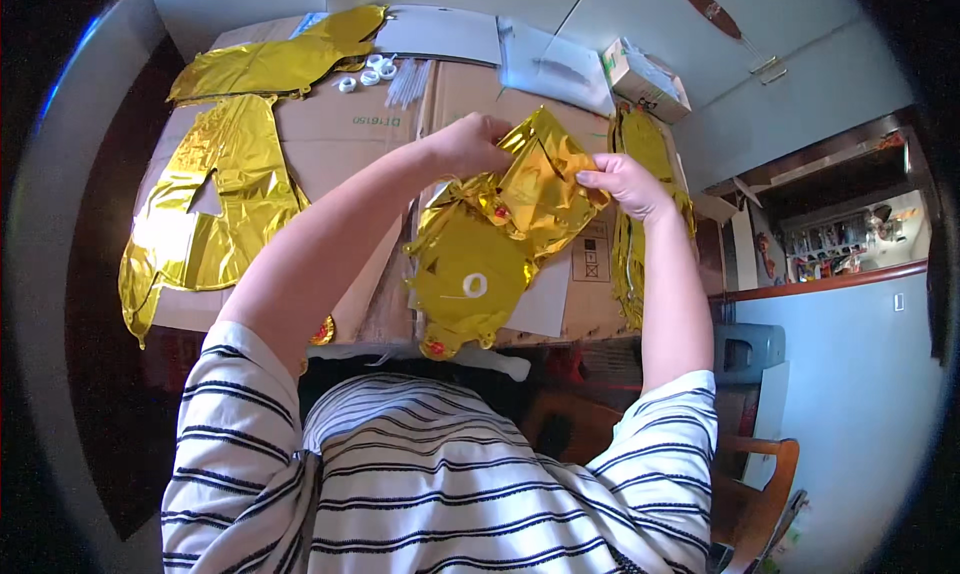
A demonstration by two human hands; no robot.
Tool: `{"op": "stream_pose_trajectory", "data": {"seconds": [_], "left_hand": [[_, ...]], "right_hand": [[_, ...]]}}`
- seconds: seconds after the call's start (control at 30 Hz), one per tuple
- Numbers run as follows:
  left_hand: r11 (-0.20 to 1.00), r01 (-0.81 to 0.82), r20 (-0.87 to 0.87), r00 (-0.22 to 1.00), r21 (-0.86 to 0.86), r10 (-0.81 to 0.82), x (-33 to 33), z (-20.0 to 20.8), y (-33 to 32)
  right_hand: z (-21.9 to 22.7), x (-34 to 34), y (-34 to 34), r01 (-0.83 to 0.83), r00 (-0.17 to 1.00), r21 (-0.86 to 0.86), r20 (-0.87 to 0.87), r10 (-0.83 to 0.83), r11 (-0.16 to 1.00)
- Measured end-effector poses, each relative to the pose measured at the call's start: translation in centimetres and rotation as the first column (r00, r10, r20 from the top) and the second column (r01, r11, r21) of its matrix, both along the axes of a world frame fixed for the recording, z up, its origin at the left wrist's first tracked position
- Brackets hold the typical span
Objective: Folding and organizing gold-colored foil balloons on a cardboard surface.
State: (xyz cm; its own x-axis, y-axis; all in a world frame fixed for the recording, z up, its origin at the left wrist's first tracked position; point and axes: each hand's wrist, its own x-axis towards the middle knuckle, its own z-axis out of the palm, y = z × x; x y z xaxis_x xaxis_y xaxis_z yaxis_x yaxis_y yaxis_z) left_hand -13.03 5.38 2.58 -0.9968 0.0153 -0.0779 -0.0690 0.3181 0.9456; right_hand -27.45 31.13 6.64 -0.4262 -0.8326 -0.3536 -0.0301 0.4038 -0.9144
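Note:
Both hands hold a flat, uninflated gold foil balloon [545, 189] above the near middle of the cardboard-covered table. At its upper left edge is my left hand [470, 144], with the fingertips partly hidden behind the foil. My right hand [630, 184] pinches its right edge between thumb and fingers. The foil's upper part is lifted and folded; its lower part spreads down toward the table's front edge. A white ring-shaped coil [475, 285] with a short tail lies on that lower part. Small red spots show on the foil.
More flat gold foil balloons lie at left [235, 174], far left [275, 64] and right [640, 214]. White ribbon rolls [375, 71] and clear straws [408, 82] sit at the back on the cardboard [350, 144]. A tissue box [645, 79] stands back right; a wooden chair [785, 474] is near right.

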Motion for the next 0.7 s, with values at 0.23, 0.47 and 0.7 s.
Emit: {"op": "stream_pose_trajectory", "data": {"seconds": [0.23,0.47,0.7], "left_hand": [[0.856,-0.343,-0.244,0.933,-0.386,0.263,2.4,0.3,0.3],[0.805,0.099,-0.09,0.978,-0.585,-0.186,11.0,0.8,1.4],[0.9,-0.114,-0.116,0.991,-0.42,0.071,10.5,1.2,-1.0]], "right_hand": [[-3.1,-1.3,0.3,0.163,0.987,0.027,-0.007,-0.163,0.986],[-2.5,0.6,3.5,0.422,0.906,0.051,-0.062,-0.419,0.905],[-3.5,1.6,6.8,0.462,0.885,0.038,-0.092,-0.457,0.886]]}}
